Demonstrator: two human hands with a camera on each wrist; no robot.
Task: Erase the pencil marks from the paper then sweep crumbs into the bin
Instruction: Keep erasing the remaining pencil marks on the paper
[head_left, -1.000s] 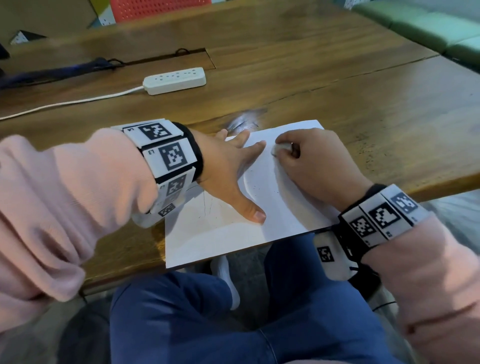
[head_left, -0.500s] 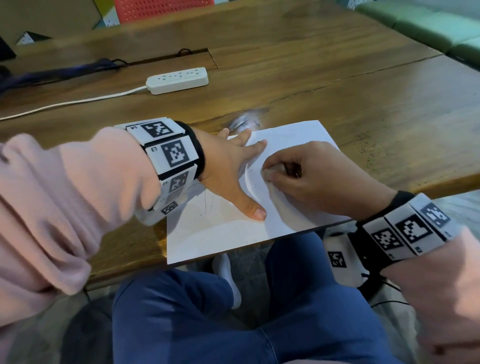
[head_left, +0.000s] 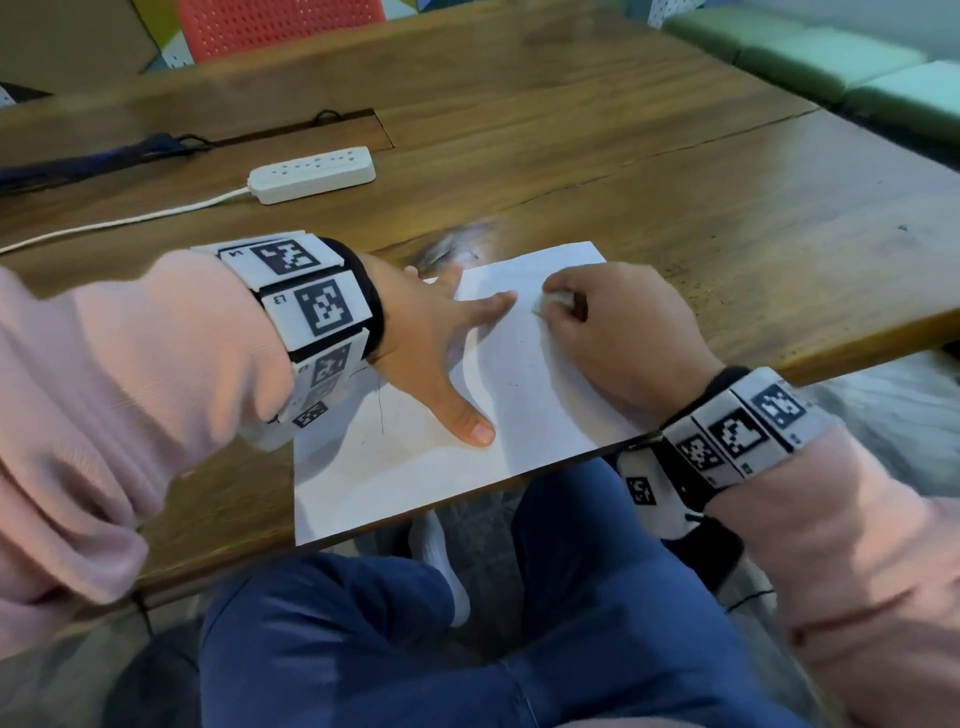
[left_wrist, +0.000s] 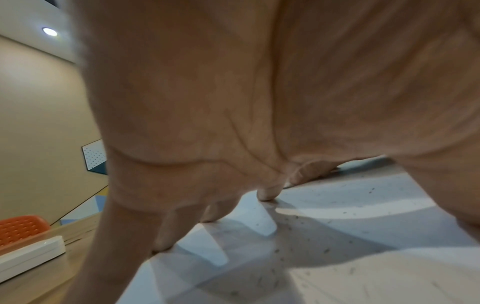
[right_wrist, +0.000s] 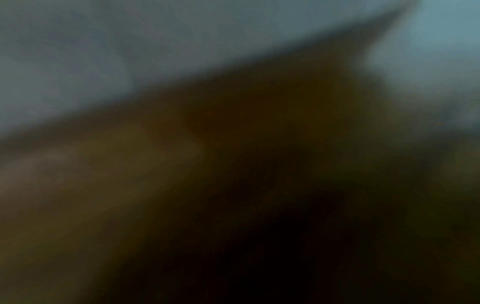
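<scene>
A white sheet of paper (head_left: 524, 395) lies at the near edge of the wooden table (head_left: 675, 171), its front hanging slightly over. My left hand (head_left: 441, 332) lies flat on the paper's left part with fingers spread, pressing it down. My right hand (head_left: 613, 322) pinches a small white eraser (head_left: 556, 300) against the paper near its far edge. Faint pencil lines (head_left: 382, 410) show beside my left wrist. In the left wrist view, dark eraser crumbs (left_wrist: 306, 224) speckle the paper (left_wrist: 363, 205) beneath my left hand's fingers (left_wrist: 267, 191). The right wrist view is dark and blurred.
A white power strip (head_left: 311, 174) with its cord sits further back on the table. An orange chair (head_left: 280, 21) stands behind the table, and green cushions (head_left: 841, 57) at the far right. My blue-trousered legs (head_left: 467, 639) are below the table edge.
My right hand slid the eraser toward me over the paper, then back away to the far edge. My left hand stayed pressed flat on the sheet.
</scene>
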